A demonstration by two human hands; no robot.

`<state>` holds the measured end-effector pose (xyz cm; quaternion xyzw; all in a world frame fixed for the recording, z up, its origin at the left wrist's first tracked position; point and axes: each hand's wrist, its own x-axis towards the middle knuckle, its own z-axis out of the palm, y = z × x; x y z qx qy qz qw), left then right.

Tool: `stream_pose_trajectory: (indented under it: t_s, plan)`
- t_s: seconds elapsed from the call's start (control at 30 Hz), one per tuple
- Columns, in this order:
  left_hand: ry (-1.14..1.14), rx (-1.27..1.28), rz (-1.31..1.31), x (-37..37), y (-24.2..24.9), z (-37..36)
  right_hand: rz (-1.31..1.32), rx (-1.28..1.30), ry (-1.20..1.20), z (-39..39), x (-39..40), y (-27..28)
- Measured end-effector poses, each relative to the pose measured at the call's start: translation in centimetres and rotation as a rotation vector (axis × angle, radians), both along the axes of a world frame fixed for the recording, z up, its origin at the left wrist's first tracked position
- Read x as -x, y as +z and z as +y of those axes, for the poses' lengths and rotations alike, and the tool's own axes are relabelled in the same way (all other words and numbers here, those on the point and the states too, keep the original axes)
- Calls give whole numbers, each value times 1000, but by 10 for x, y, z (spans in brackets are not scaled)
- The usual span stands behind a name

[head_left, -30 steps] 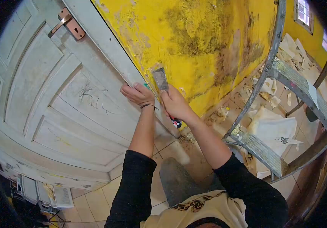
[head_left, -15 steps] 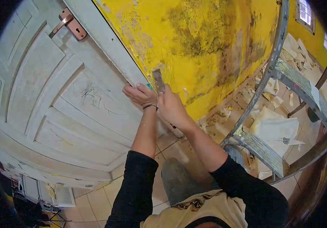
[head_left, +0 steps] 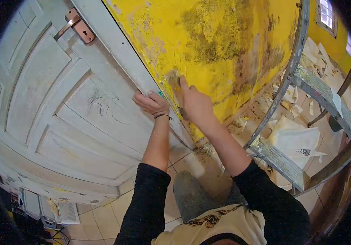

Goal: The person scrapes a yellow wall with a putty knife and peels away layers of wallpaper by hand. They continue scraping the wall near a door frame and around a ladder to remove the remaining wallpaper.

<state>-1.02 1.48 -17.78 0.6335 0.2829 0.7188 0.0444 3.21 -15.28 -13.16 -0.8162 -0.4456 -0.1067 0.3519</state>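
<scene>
My right hand (head_left: pixel 198 104) grips a scraper (head_left: pixel 178 92), its blade blurred against the peeling yellow wall (head_left: pixel 212 81) beside the door frame. The index finger stretches upward along the tool. At the place being scraped, paint is off in a pale, rough patch. My left hand (head_left: pixel 151 103) curls its fingers round the edge of the white door frame (head_left: pixel 126 61), thumb uppermost, with a dark band on the wrist. A small green bit shows just past the thumb.
On the left is a white panelled door (head_left: pixel 73 106) with a copper-coloured handle (head_left: pixel 70 25). A metal stepladder (head_left: pixel 281 163) stands at right, close to my right arm. Torn wallpaper (head_left: pixel 294 139) and paint debris (head_left: pixel 204 150) litter the tiled floor.
My right hand and the scraper have moved right and slightly down, away from the left wrist. My left hand keeps its place on the frame.
</scene>
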Motion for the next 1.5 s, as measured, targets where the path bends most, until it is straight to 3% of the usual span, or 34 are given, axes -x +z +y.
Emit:
stream_pose_trajectory:
  t_s: [0.03, 0.17, 0.3, 0.43, 0.57, 0.73, 0.83, 0.97, 1.37, 1.5]
  plan:
    - [1, 4, -1, 0, -2, 2, -34, 145, -34, -1, 10, -1]
    - [19, 18, -1, -2, 0, 4, -22, 176, 17, -12, 16, -12]
    - [7, 63, 21, 1, -6, 2, -65, 37, 3, -7, 32, 23]
    - [68, 36, 71, 1, -5, 4, -27, 99, 85, -7, 38, 9]
    - [-22, 30, 8, 2, -2, 1, -28, 220, 82, -20, 34, 2]
    - [10, 28, 7, -1, -9, 10, -155, 61, 1, -20, 33, 35]
    - [-22, 68, 34, 1, -10, 9, -186, 126, -42, -17, 32, 50]
    - [-21, -28, 5, 1, -3, 6, -243, 128, -45, -13, 28, 50]
    - [5, 0, 2, 0, -12, 13, -228, 166, 29, -32, 34, 74]
    - [-23, -19, -23, -1, -5, 6, -278, 176, 29, -17, 26, 58]
